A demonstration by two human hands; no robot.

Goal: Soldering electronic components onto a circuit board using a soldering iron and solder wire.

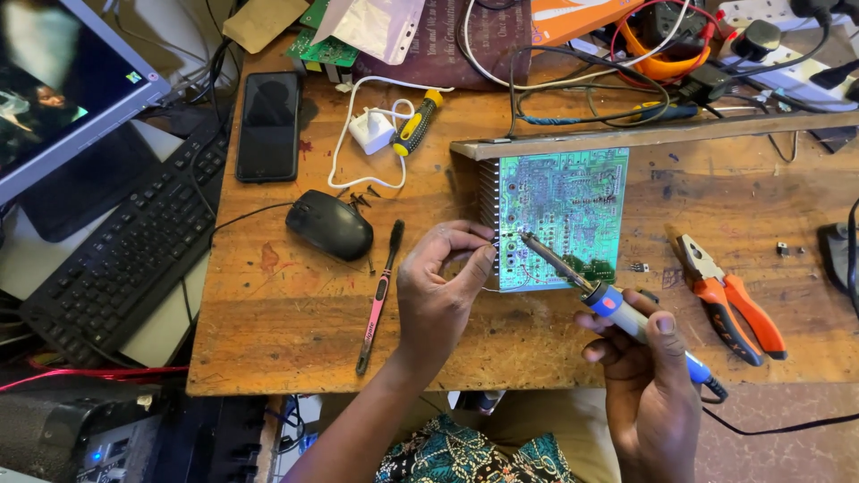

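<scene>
The person's left hand reaches up from the lower edge of the wooden table, wrist bent and palm turned inward. Its thumb and forefinger are pinched together on what seems to be a thin strand of solder wire, too fine to make out clearly; the other fingers curl loosely beneath. The right hand comes in from the lower right, fingers wrapped closed around the blue handle of a soldering iron, thumb laid along the top. The iron slants up to the left, its tip meeting the green circuit board near the lower left corner, just beside the pinched wire. The board lies flat at the table's centre. Orange-handled pliers rest to the right, a toothbrush and black mouse to the left.
</scene>
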